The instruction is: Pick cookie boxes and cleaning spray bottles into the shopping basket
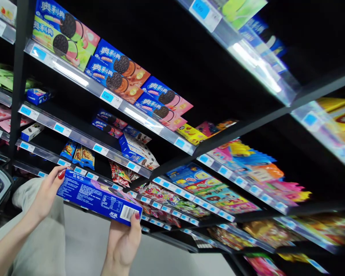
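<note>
I hold a long blue biscuit box (97, 197) level in front of black shop shelves, its printed side with a barcode facing me. My left hand (47, 193) grips its left end, thumb with a red nail on the top edge. Under the right end, my right hand (123, 241) supports the box, thumb pressed beside the barcode. Both hands are closed on the box.
Shelves (83, 82) carry stacked blue and pink Oreo boxes (117, 71) at the upper left, smaller snack packs below, and bright sweets bags (218, 191) to the right, blurred. A dark basket rim (0, 184) shows at the far left. Pale floor lies below.
</note>
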Available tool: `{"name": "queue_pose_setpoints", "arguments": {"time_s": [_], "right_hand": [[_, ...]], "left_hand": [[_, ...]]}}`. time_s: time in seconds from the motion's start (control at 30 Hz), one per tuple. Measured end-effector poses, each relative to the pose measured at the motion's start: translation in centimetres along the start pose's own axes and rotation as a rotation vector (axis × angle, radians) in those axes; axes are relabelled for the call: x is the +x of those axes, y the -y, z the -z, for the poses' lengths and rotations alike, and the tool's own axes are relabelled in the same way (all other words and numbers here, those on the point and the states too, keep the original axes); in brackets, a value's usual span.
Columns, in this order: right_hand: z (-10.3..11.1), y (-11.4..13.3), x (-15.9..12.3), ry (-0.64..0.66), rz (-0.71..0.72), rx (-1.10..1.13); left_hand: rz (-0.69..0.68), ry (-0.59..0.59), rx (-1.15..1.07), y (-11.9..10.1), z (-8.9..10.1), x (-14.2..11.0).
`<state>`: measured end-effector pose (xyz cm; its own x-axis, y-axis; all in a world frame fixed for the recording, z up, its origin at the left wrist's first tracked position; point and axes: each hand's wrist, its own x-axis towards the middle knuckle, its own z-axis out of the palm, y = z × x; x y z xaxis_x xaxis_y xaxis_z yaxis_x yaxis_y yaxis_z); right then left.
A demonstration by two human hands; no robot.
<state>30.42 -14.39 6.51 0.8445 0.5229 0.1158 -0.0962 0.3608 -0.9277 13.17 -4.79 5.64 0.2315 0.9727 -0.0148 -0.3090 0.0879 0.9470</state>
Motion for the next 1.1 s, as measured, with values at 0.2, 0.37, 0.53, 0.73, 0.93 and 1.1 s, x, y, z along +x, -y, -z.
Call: {"name": "queue_pose_setpoints", "arguments": {"time_s": [0.2,0.37,0.53,0.73,0.93,1.1], "right_hand": [[2.6,-0.6,1.2,0.209,-0.073,-0.085],[3.9,-0.4,2.3,0.289,-0.162,-0.26],[3.3,-0.2,3.1,0.161,-0.291,-0.44],[2.9,-0.1,3.0,0.127,-0.353,-0.438],[3.1,0.7,2.5,0.217,-0.216,-0.095],[4.4,1.5,2.2,0.398,-0.009,-0.104]], "left_hand": [[0.217,0.195,0.105,-0.6,1.1,0.6],[0.522,0.428,0.109,-0.3,2.8,1.7],[0.601,0.369,0.203,0.6,2.7,2.0],[0.583,0.335,0.292,1.0,2.0,2.1],[0.343,0.471,0.039,-0.5,2.9,2.0],[0.18,0.599,0.048,-1.2,4.8,1.9]]}}
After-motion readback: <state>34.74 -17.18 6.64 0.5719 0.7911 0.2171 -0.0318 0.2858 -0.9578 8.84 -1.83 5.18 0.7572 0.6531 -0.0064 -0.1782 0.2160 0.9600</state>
